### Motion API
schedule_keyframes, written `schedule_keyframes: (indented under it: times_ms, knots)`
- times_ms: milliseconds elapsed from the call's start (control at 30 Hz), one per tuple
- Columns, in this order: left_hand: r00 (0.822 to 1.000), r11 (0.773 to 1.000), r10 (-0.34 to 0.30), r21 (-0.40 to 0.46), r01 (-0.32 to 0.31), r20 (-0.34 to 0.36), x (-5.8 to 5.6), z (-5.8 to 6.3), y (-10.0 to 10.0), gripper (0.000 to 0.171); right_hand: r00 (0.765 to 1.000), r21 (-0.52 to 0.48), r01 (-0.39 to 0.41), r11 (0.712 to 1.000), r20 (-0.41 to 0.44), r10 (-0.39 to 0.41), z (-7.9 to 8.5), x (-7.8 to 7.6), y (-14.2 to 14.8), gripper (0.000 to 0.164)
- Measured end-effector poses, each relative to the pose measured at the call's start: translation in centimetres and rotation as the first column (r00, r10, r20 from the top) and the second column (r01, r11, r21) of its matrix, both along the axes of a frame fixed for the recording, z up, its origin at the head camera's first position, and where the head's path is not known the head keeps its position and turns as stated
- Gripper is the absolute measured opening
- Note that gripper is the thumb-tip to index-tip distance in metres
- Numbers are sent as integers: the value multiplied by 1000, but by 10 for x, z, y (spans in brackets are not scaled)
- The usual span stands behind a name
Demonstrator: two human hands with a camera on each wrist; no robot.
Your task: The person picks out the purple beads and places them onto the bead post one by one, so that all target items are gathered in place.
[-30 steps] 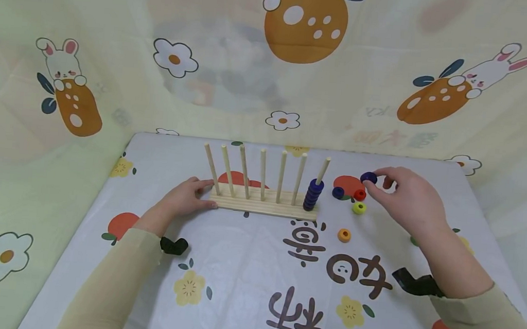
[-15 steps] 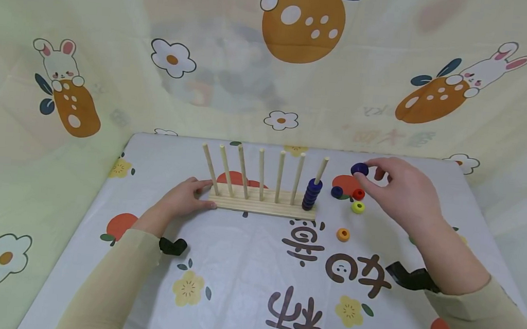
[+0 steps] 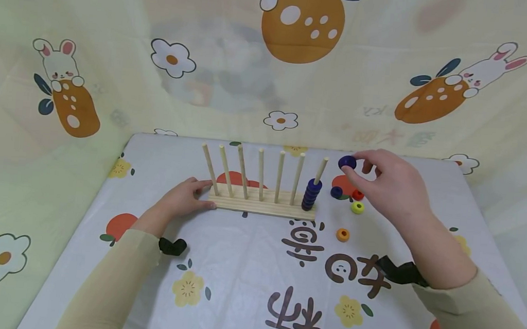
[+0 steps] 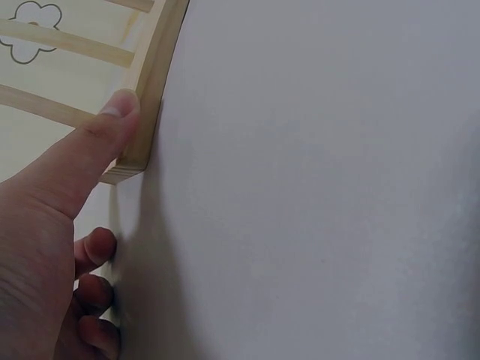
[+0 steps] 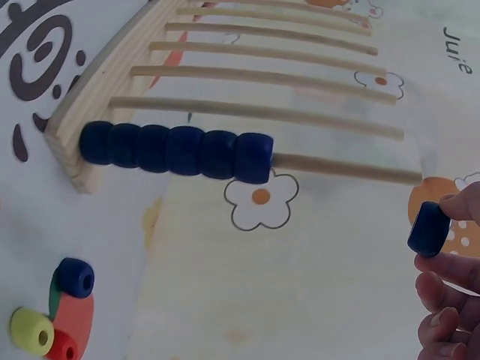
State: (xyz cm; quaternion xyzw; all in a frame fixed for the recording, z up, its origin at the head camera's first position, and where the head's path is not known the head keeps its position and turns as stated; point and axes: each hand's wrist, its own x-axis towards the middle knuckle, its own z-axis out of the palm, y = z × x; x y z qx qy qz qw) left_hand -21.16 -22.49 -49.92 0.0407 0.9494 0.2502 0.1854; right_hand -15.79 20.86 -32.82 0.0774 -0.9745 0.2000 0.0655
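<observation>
A wooden peg rack (image 3: 260, 207) with a row of upright pegs stands on the table. Its rightmost peg carries a stack of dark blue beads (image 5: 184, 150), leaving the upper part of that peg bare; the other pegs hold none. My left hand (image 3: 186, 197) grips the rack's left end, its thumb (image 4: 116, 112) along the front edge of the base. Between thumb and fingertips, my right hand (image 3: 394, 187) pinches another blue bead (image 3: 347, 163), raised to the right of the stacked peg. In the right wrist view this bead (image 5: 430, 229) is just beyond the peg's tip.
Right of the rack lie a loose blue bead (image 3: 336, 192), a red bead (image 3: 357, 195) and a yellow-green bead (image 3: 357, 207). Nearer the front is an orange bead (image 3: 343, 235). A patterned cloth covers the table (image 3: 235, 286), and printed curtains (image 3: 221, 109) hang behind and beside it.
My right hand has moved left and slightly up with the blue bead, nearing the stacked peg. My left hand and the rack have stayed in place.
</observation>
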Motion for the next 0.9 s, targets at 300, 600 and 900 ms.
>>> schedule_keyframes:
  times_ms: [300,600,900]
  knots:
    - [1000,1000,8,6,-8,4,1,0,0,81,1000,-39,-13,999,3,13,8,-2,-16,50]
    - [1000,1000,-1,8,1,-3,0,-2,-1,82,999,-54,-37,998,-4,37,9,-5,-25,49]
    - [1000,1000,-12,4,12,-1,-1,-3,-2,83,999,-56,-38,998,4,38,7,-8,-28,47]
